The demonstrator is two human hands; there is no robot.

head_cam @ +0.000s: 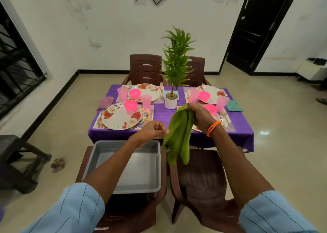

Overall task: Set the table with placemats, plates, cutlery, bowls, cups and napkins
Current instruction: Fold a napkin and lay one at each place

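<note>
Sleeved arms are reaching forward, right hand (198, 117) gripping the green napkin (178, 139) by its top, hanging lengthwise, left hand (154, 131) pinching its left edge above the counter (162, 113).

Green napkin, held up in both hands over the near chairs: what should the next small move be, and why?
Probably fold the green napkin and lay it by the near-right plate. The right hand grips its top, the left hand pinches an edge, and no napkin shows beside that setting.
</note>
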